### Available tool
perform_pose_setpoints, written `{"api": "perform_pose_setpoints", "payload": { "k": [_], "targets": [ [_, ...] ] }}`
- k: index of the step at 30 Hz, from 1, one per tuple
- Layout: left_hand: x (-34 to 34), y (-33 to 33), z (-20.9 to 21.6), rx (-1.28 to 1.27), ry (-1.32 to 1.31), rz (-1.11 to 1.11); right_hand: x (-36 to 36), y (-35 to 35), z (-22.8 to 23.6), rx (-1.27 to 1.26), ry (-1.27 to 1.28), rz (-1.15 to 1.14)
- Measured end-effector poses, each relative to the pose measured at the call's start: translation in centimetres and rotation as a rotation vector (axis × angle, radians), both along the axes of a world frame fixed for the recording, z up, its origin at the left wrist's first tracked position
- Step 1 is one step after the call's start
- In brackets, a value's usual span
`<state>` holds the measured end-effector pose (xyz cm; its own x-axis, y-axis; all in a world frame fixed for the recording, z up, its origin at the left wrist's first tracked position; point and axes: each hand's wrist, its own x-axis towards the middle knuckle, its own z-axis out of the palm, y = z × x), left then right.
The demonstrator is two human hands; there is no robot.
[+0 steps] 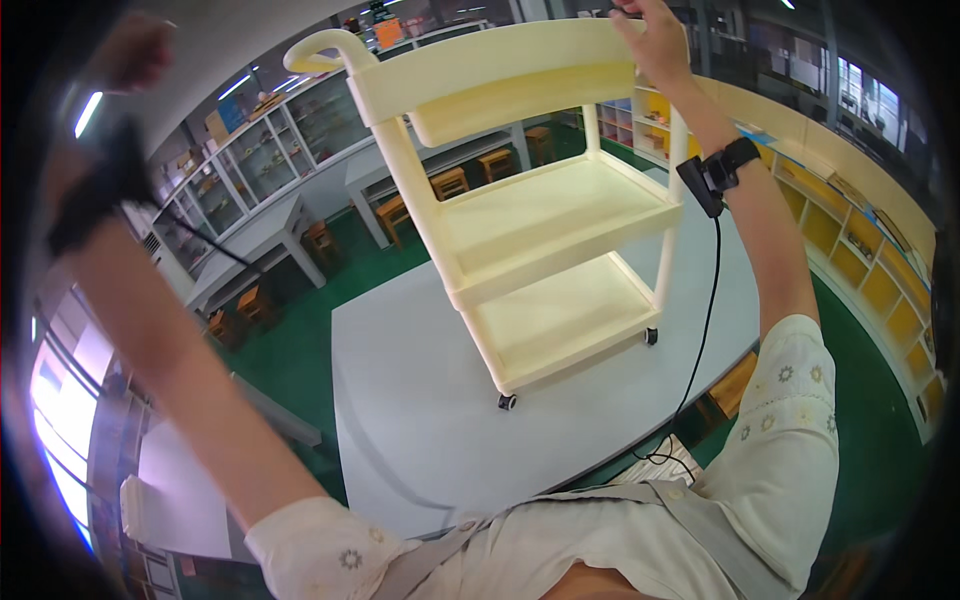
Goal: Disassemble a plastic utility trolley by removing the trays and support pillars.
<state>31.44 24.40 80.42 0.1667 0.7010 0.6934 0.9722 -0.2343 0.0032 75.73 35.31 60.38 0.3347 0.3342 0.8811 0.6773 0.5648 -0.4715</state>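
Observation:
A cream three-tier utility cart stands on small black casters on a grey-white table in front of me. A curved cream handle juts from the left end of its top tray. My right hand is raised at the right end of that tray, fingers bent and drawn together. The upper picture edge cuts off the fingertips, so what they hold is hidden. My left hand is lifted at the far upper left, apart from the cart, and smeared by motion. Both wrists wear black bands with cables.
A thin black cable hangs from my right wrist past the table's right edge. Glass-fronted cabinets, grey tables and wooden stools stand at the left and back. Low shelving with yellow compartments curves along the right over a green floor.

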Motion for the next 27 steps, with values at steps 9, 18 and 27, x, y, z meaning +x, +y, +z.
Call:
{"api": "perform_pose_setpoints", "payload": {
  "k": [9, 18, 27],
  "targets": [
    [7.0, 21.1, -20.6, -0.003, -0.118, -0.544, -6.1, 5.5, 0.6, 0.154, -0.642, -0.261],
    [8.0, 20.4, -20.4, 0.260, -0.456, -1.172, -1.7, 8.7, 0.6, 0.177, -0.624, -0.167],
    [8.4, 17.7, -20.3, 0.421, 0.156, -0.601, 6.6, 11.8, 1.3, -0.276, -0.018, 0.529]
  ]
}}
